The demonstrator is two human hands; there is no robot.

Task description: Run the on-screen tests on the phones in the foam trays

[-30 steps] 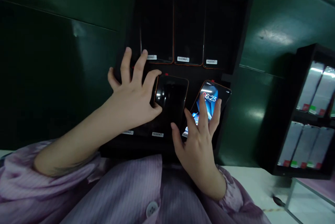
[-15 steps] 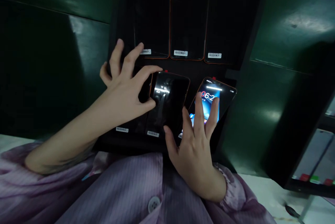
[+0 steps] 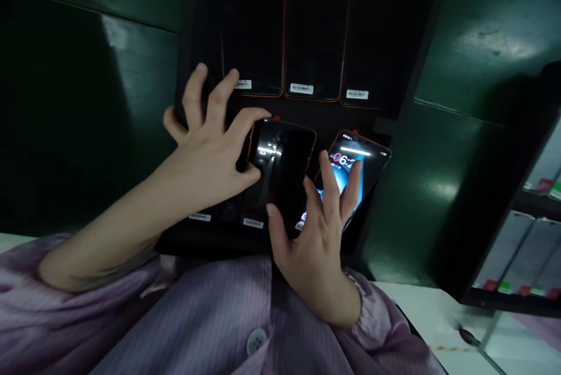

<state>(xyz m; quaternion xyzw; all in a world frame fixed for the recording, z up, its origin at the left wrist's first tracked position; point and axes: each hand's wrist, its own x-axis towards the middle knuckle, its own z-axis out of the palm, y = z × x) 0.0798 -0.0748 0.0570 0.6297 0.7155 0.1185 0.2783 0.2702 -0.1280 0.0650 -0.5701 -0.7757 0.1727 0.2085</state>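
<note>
Head view: phones in a black tray [image 3: 407,71].
Left hand [image 3: 210,153]: fingers pinch the dark phone [image 3: 283,167].
Right hand [image 3: 318,240]: fingers spread open, touching the lit phone [image 3: 357,167].

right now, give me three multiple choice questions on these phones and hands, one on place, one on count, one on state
1. Where is the lit phone relative to the dark phone that the left hand grips?
A. to its right
B. to its left
C. underneath it

2. How many phones stand in the upper row of the black rack?
A. one
B. three
C. five

3. What does the screen under the right hand show?
A. blank black
B. cracked glass
C. a clock readout on blue

Answers: 1 A, the lit phone sits on the right side of the lower row. 2 B, three white barcode labels mark three phones. 3 C, digits glow beside the fingers.
</note>
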